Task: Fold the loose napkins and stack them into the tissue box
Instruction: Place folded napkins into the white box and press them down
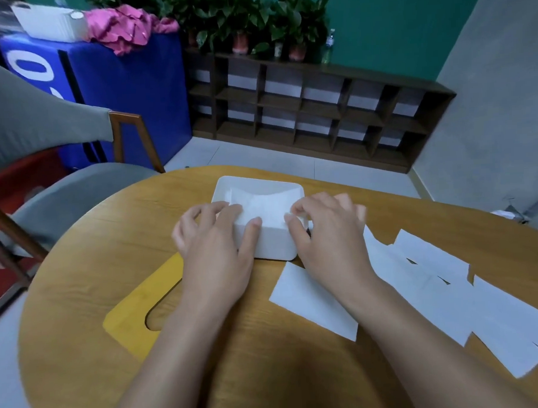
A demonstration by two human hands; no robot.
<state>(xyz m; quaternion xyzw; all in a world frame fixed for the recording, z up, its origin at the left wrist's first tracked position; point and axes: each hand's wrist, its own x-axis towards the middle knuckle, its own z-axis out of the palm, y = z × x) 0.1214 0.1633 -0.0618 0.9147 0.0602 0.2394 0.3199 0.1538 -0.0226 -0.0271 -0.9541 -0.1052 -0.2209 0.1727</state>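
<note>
A white open tissue box (275, 246) stands in the middle of the round wooden table (79, 273). A white folded napkin (261, 205) lies inside it, sagging in the middle. My left hand (213, 237) rests on the box's left near corner, its fingers and thumb pinching the napkin's left edge. On the right near corner my right hand (327, 229) pinches the napkin's right edge. Several loose white napkins (434, 276) lie spread on the table to the right. One folded napkin (312, 300) lies just in front of the box.
The box's yellow lid (134, 314) with an oval slot lies flat at the left under my left forearm. A grey chair (45, 189) stands at the table's left. Beyond the table are a dark shelf unit (319, 109) with plants and a blue cabinet (118, 96).
</note>
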